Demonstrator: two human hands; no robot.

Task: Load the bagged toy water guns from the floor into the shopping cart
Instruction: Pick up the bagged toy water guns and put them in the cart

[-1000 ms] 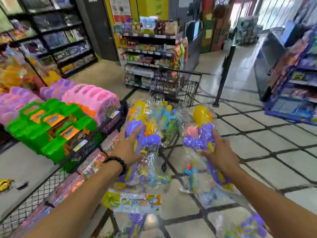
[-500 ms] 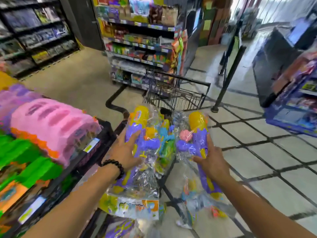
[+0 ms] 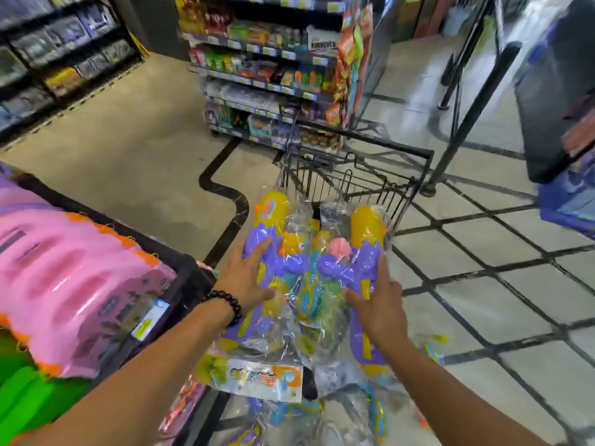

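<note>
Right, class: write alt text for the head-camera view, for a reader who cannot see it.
Two hands, left hand and right hand, each hold a clear-bagged purple and yellow toy water gun, left bag and right bag, over a black wire shopping cart in a shop aisle. More bagged guns lie on the tiled floor below.

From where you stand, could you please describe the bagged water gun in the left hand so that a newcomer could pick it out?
Find the black wire shopping cart in the middle of the aisle. Just in front of it two clear bags of toy guns are held side by side. The left hand grips the left bag: unlike its neighbour, it ends in a colourful printed card at the bottom.
</note>
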